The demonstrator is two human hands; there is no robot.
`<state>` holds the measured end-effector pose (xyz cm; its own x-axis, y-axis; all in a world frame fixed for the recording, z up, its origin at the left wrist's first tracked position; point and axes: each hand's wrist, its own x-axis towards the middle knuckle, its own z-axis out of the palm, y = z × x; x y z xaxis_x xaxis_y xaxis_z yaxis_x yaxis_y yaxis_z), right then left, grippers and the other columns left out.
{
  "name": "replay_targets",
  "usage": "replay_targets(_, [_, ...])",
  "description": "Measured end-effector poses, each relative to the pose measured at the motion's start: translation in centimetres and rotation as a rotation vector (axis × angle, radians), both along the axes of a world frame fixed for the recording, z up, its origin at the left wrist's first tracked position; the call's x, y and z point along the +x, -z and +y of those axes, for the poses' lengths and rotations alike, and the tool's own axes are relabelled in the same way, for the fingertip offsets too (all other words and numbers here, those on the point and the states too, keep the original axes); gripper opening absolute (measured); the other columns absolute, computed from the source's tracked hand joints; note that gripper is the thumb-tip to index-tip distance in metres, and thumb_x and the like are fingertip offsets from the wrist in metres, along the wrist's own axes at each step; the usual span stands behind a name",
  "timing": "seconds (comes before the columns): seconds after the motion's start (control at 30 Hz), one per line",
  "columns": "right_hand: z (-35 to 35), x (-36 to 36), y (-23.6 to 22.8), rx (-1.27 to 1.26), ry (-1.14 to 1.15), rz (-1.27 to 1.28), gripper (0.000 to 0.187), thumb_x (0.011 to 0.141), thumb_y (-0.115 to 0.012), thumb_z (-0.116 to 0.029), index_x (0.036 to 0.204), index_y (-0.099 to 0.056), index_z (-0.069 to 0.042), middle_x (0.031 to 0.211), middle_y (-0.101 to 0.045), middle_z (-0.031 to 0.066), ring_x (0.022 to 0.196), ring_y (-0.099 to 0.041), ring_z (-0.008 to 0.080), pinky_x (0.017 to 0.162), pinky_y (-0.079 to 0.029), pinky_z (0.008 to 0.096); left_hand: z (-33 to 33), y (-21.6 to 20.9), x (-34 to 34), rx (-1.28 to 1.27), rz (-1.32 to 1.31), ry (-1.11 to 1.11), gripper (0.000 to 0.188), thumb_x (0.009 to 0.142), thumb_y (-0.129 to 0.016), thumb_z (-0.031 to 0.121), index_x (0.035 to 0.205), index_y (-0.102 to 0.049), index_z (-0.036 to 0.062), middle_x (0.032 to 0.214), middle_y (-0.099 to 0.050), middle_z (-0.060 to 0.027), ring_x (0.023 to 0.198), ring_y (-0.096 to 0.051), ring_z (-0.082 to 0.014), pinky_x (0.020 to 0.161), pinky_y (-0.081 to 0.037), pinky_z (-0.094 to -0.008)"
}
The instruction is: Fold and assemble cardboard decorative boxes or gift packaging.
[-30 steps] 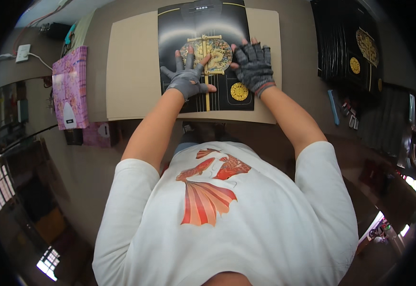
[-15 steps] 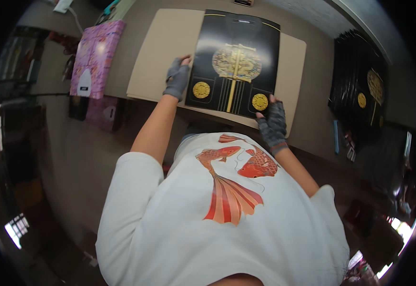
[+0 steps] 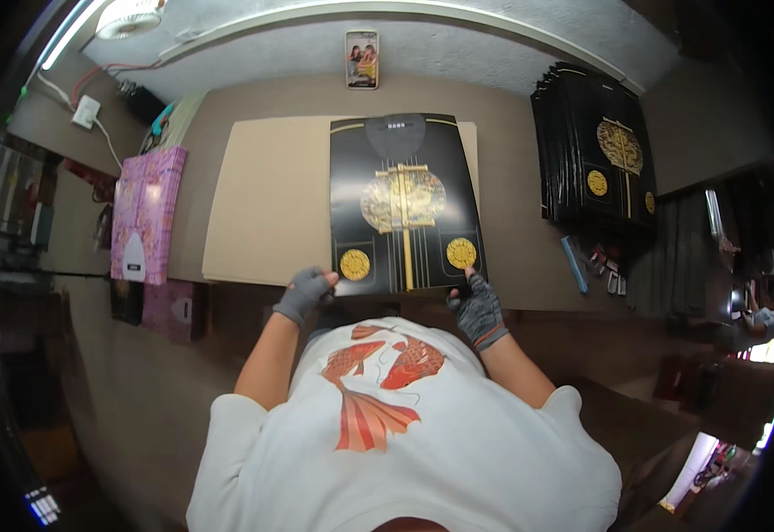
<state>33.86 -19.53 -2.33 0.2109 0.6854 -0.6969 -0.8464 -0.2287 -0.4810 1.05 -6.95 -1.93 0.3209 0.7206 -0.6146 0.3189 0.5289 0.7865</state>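
Observation:
A large black printed sheet (image 3: 369, 246) with a gold round emblem and two gold discs lies over a beige cardboard sheet (image 3: 267, 199). Both my hands wear grey fingerless gloves. My left hand (image 3: 310, 294) pinches the black sheet's near left corner, thumb against its edge. At the near right corner my right hand (image 3: 478, 310) grips the same sheet, its thumb and fingertips by the gold disc. The near edge reaches out toward me, past the cardboard. The undersides of the fingers are partly hidden.
Similar black printed sheets stand in a thick stack (image 3: 573, 168) at right. Near it lie a blue tool (image 3: 574, 265) and small metal pieces (image 3: 607, 270). A purple patterned stack (image 3: 149, 213) is at left. A phone (image 3: 362, 60) leans at the back wall; a fan (image 3: 130, 18) is far left.
The view has tilted up, showing the wall and phone. My left hand has moved from the black sheet's left side to its near corner. The sheet lies farther right over the cardboard.

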Motion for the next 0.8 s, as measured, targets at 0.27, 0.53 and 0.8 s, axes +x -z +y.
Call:
replay_targets(0.27, [0.2,-5.8,-2.8,-0.021,-0.29,-0.271,0.024,0.094,-0.064,-0.027,0.094,-0.059,-0.004,0.074,-0.067,0.0088,0.055,-0.065,0.0173,0.043,-0.049,0.0283,-2.6,-0.5,4.0,-0.172,-0.24,0.056,0.024,0.093,-0.062,0.024,0.104,-0.064,0.0029,0.086,-0.065,-0.0049,0.077,-0.061,-0.011,0.073,-0.051,-0.0249])
replay_targets(0.53, [0.3,9.2,-8.8,0.161,0.08,-0.585,0.017,0.094,-0.063,-0.024,0.096,-0.056,-0.009,0.072,-0.061,0.0029,0.056,-0.067,0.0191,0.041,-0.05,0.0276,0.1,-0.7,4.3,0.018,-0.179,0.205,0.045,0.094,-0.061,0.026,0.129,-0.054,-0.0009,0.1,-0.066,-0.0089,0.09,-0.064,-0.0153,0.079,-0.051,-0.0277])
replay_targets(0.8, [-2.3,16.2,-15.4,0.095,-0.149,-0.83,0.024,0.092,-0.066,-0.022,0.106,-0.055,-0.006,0.081,-0.062,0.005,0.055,-0.066,0.0199,0.042,-0.051,0.0284,1.8,-0.2,1.9,-0.124,-0.093,-0.082,0.035,0.098,-0.052,0.028,0.12,-0.056,0.001,0.087,-0.068,-0.008,0.071,-0.066,-0.0147,0.058,-0.054,-0.0279])
